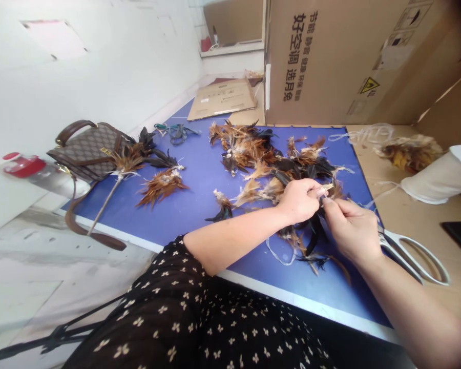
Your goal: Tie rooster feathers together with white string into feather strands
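My left hand is closed in a pinch over the feather pile, and a pale, narrow tip sticks out past its fingers, apparently the quill ends of some feathers. Fingertip to fingertip with it is my right hand, also pinched closed; what lies between its thumb and finger is too small to make out. Brown and black feathers spread in loose bunches across the blue tabletop, behind and beneath both hands. White-and-black scissors lie just right of my right wrist, partly hidden by it.
Left of the pile are a feather bunch and a feather-topped stick. A patterned handbag and a red-capped bottle stand at the left edge. A large carton rises behind; a white spool lies right.
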{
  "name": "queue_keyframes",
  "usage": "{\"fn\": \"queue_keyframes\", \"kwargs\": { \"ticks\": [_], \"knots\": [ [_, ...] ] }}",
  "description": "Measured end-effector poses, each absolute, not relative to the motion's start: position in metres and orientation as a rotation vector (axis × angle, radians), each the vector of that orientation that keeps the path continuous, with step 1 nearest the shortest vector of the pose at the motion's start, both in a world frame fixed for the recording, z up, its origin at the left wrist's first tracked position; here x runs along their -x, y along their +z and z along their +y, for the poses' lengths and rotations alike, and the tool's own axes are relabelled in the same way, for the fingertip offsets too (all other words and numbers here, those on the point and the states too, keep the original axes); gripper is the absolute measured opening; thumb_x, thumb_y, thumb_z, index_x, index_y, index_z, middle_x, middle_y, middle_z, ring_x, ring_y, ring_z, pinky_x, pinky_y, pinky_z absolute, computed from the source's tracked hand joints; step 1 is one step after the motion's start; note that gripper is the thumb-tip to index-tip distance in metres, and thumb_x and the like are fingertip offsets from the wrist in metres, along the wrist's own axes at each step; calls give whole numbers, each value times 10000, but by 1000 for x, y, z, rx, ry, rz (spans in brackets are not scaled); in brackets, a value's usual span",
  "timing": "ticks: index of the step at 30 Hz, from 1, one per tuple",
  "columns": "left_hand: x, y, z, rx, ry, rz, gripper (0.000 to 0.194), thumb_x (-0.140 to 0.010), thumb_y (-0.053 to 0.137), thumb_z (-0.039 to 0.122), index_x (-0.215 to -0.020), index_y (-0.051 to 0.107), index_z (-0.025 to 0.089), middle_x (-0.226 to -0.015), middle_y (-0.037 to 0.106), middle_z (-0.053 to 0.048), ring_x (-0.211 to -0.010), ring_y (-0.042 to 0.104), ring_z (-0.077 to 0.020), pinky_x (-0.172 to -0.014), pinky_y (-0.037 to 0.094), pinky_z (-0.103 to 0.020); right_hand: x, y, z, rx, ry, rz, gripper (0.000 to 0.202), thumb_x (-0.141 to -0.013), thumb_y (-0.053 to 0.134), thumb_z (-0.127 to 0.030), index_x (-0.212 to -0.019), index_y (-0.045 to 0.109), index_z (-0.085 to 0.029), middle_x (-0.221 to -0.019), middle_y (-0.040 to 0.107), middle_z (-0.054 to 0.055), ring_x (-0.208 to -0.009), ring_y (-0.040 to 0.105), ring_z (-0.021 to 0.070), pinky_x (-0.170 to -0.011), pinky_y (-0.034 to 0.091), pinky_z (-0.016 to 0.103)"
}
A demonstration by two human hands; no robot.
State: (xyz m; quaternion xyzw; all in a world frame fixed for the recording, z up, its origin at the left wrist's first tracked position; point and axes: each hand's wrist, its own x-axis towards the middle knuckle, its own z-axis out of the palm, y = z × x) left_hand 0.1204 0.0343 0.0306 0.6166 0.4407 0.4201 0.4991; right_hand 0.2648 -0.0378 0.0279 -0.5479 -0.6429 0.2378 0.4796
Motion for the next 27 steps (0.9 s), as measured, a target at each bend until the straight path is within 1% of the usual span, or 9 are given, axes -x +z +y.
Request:
{"fn": "queue_keyframes", "kwargs": {
  "ticks": [4, 8, 12, 15, 17, 19, 21, 24, 27],
  "knots": [
    [-123, 23, 40, -1520, 982, 1157, 138, -964, 686, 213, -916, 803, 157, -927, 801, -69, -911, 701, -190, -905, 554, -328, -258, 34, -39, 1377, 527, -1637, 610, -1054, 630, -570, -600, 392, -239, -571, 368, -19, -553, 361, 134, -522, 313, 316],
    [-118, 24, 44, -1713, 966, 1207, 167, -981, 650, 205, -946, 807, 160, -955, 804, -82, -923, 709, -207, -910, 557, -341, -263, 33, -35, 1366, 411, -1769, 583, -1074, 590, -525, -601, 396, -246, -550, 380, -22, -527, 372, 136, -531, 314, 326],
    [-103, 34, 42, -2114, 709, 1014, 178, -928, 657, 120, -808, 777, 175, -892, 771, -71, -907, 696, -219, -937, 547, -346, -285, 36, -28, 1347, 300, -1991, 561, -1091, 584, -579, -644, 515, -246, -577, 493, -11, -524, 408, 144, -559, 339, 330],
    [-95, 46, 37, -2216, 496, 688, 187, -887, 733, 120, -718, 759, 195, -829, 738, -44, -834, 671, -202, -885, 533, -328, -304, 42, -22, 1306, 515, -1970, 566, -1032, 670, -688, -688, 626, -242, -602, 545, -5, -572, 449, 151, -583, 375, 312],
    [-93, 53, 33, -2128, 495, 495, 166, -911, 750, 152, -753, 772, 198, -836, 736, -32, -826, 670, -178, -886, 527, -312, -312, 47, -18, 1270, 684, -1873, 614, -984, 715, -757, -680, 657, -226, -611, 565, 3, -611, 477, 152, -593, 395, 300],
    [-93, 58, 31, -1944, 616, 452, 142, -962, 742, 219, -827, 766, 187, -831, 724, -19, -815, 660, -149, -894, 523, -301, -316, 49, -15, 1258, 737, -1765, 620, -980, 720, -771, -708, 682, -215, -639, 591, 12, -641, 493, 153, -590, 391, 296],
    [-97, 59, 29, -1731, 767, 535, 198, -995, 749, 316, -864, 732, 170, -807, 693, -6, -785, 625, -123, -873, 513, -294, -313, 48, -14, 1254, 723, -1655, 564, -993, 728, -742, -788, 715, -216, -677, 622, 19, -647, 496, 155, -571, 366, 299],
    [-106, 53, 27, -1435, 896, 684, 317, -973, 805, 430, -871, 687, 154, -794, 661, 5, -731, 565, -90, -788, 482, -273, -303, 41, -16, 1235, 726, -1515, 459, -996, 757, -686, -950, 751, -229, -707, 656, 17, -597, 465, 147, -529, 318, 305],
    [-114, 49, 23, -1192, 932, 741, 245, -977, 807, 366, -1010, 717, 141, -771, 637, 22, -629, 493, -63, -641, 400, -243, -293, 34, -22, 1217, 741, -1432, 380, -1007, 777, -619, -1109, 724, -256, -599, 581, -39, -492, 336, 123, -476, 211, 307]
  ]
}}
